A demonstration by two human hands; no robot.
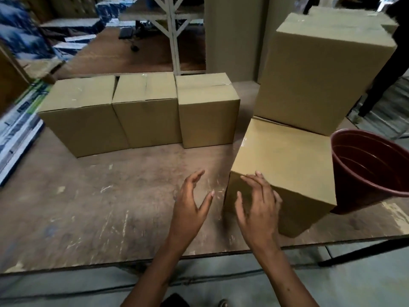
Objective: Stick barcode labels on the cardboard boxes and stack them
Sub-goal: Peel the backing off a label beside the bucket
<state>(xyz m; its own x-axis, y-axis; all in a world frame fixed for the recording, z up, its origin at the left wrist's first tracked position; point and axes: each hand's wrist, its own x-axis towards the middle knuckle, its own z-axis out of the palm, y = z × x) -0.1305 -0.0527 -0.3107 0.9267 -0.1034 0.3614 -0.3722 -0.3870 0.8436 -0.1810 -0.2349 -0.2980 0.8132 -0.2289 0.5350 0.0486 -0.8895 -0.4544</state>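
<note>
A plain cardboard box (pixel 287 156) sits near the front right of the wooden table (pixel 88 207). My right hand (pixel 256 207) is spread in front of its near left corner, fingertips at the top edge. My left hand (pixel 191 200) hovers open just left of that box, holding nothing. Three more cardboard boxes (pixel 84 116) (pixel 146 111) (pixel 208 111) stand side by side in a row across the middle of the table. A taller box (pixel 321 69) stands behind the near box at the right. No barcode label is visible on any box.
A dark red plastic bucket (pixel 371 169) lies tilted right of the near box. Printed flat cartons (pixel 20 127) lean along the table's left edge. A white metal rack (pixel 174 34) stands behind the table. A person's dark sleeve (pixel 385 69) shows at the far right.
</note>
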